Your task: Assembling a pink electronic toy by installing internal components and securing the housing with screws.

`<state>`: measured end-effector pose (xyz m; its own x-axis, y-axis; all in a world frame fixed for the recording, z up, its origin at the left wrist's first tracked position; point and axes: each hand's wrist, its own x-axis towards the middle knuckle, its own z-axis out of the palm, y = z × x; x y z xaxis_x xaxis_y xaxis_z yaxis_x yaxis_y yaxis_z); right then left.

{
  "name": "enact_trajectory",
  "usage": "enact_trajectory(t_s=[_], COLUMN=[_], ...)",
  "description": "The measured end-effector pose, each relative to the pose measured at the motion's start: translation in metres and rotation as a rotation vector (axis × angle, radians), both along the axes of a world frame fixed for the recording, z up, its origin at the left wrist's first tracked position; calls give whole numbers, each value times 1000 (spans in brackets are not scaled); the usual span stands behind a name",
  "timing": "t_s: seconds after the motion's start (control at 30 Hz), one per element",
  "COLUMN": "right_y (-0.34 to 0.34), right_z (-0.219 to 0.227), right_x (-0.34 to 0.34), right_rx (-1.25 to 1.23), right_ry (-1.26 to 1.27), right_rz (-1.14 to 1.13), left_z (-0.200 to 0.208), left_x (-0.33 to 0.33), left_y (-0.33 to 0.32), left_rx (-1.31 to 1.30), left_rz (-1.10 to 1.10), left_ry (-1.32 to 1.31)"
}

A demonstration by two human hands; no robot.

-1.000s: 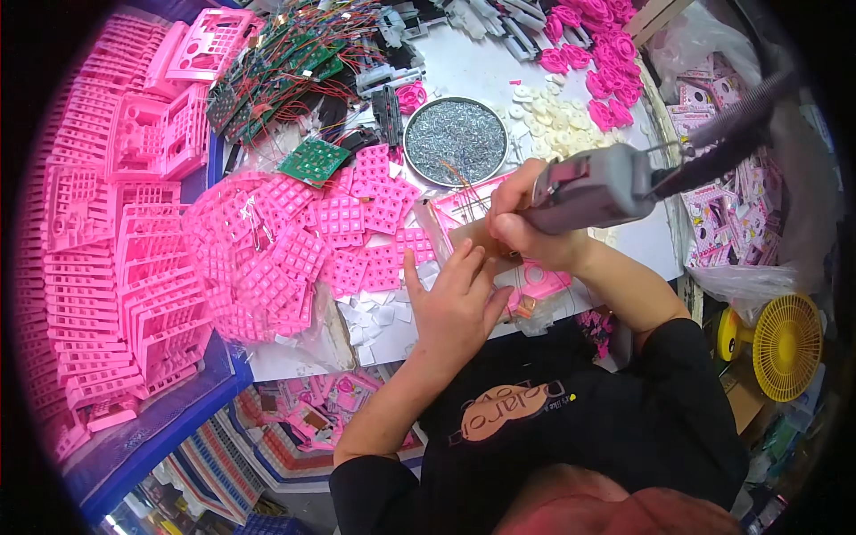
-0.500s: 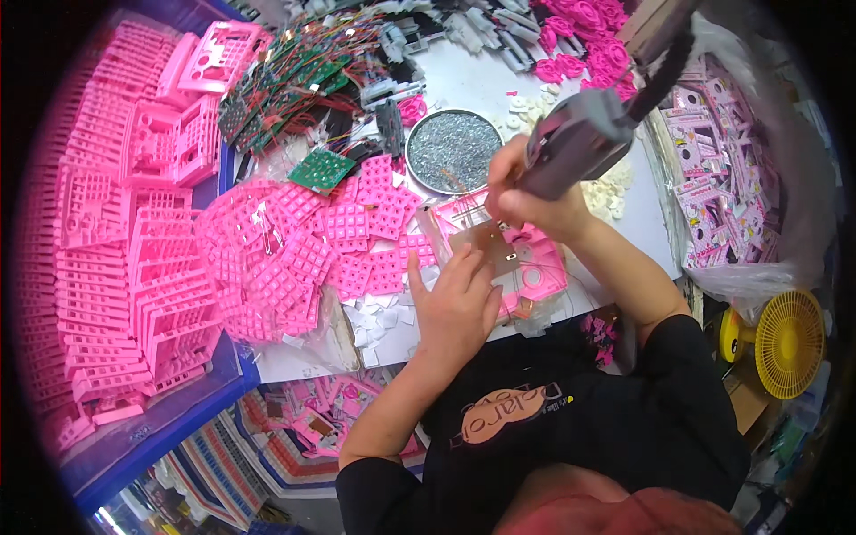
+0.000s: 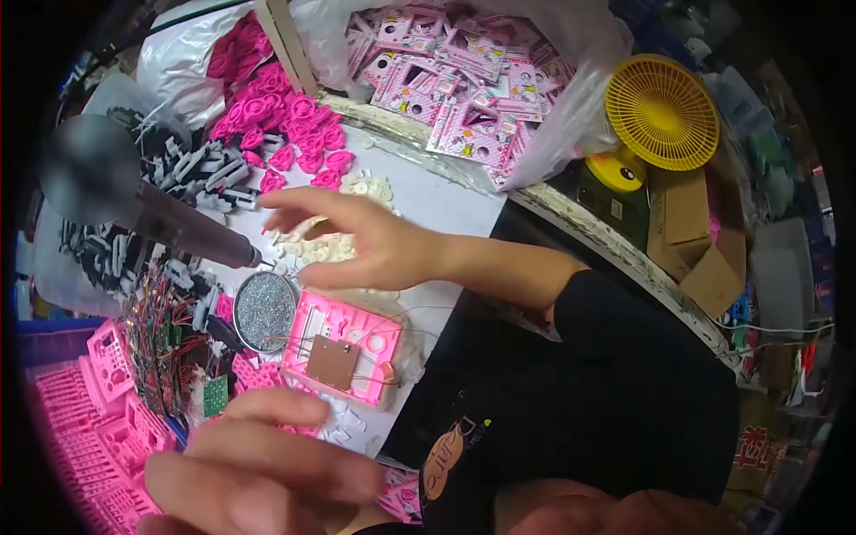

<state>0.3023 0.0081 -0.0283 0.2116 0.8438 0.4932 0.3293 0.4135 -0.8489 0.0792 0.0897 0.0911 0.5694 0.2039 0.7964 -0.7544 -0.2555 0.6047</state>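
My right hand (image 3: pixel 352 239) reaches over a heap of off-white plastic discs (image 3: pixel 323 248), fingers and thumb spread, holding nothing visible. To its left hangs a dark grey electric screwdriver (image 3: pixel 192 227), apart from my fingers, its tip near the round dish of small metal screws (image 3: pixel 265 312). Below my right hand lies a pink plastic housing (image 3: pixel 379 332). A brown circuit board (image 3: pixel 333 362) sits in it, with thin wires around. My left hand (image 3: pixel 259 459) is raised close to the camera at the lower left, slightly blurred, its fingers loosely bent and apart, with nothing seen in them.
Wired green circuit boards (image 3: pixel 165 339) and pink housings (image 3: pixel 102 437) pile up at left. Pink rosette-shaped parts (image 3: pixel 285 125) and grey-black parts (image 3: pixel 209 174) lie farther back. A bag of printed pink panels (image 3: pixel 464 80) and a yellow fan (image 3: pixel 662 111) stand beyond the table's edge.
The view has swung to the right. My right hand has let go of the screwdriver, which now hangs apart from it. My left hand has lifted off the circuit board toward the camera.
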Motion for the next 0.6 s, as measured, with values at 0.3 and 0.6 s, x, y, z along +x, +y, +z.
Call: enact_trajectory(t_s=[0.3,0.6], right_y=[-103,-117], right_z=[0,80], right_x=[50,85], right_rx=[-41,425], right_ry=[181,1], right_rz=[-77,13], left_z=[23,47], left_x=[-5,-42], left_y=[-12,-12], left_rx=[-67,-22], left_rz=[109,217], left_ry=[-86,-97])
